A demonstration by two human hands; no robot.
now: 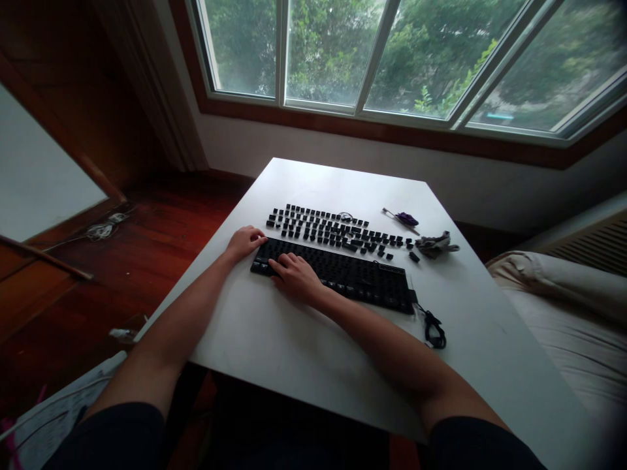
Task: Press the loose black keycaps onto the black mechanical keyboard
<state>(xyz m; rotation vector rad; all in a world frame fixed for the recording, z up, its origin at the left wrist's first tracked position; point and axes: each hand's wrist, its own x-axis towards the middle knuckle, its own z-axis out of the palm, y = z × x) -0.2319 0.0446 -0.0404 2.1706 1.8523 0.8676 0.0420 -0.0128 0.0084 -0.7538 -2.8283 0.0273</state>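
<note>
A black keyboard [333, 264] lies at a slant on the white table, with most of its upper rows stripped of caps and some keycaps seated along the front and left. My left hand [245, 241] curls its fingers over the keyboard's far left corner. Across the keyboard's left part rests my right hand [296, 277], fingers somewhat spread and touching the front-left keys; whether a small cap sits under the fingertips cannot be made out. Just behind the keyboard, loose black keycaps [313, 225] stand in rows.
A purple-handled tool [405, 219] and a crumpled grey cloth [435, 245] lie at the back right of the white table [313, 346]. A coiled black cable [435, 331] sits by the keyboard's right end. Beyond are windows [323, 52]; a cushioned seat [553, 313] stands to the right.
</note>
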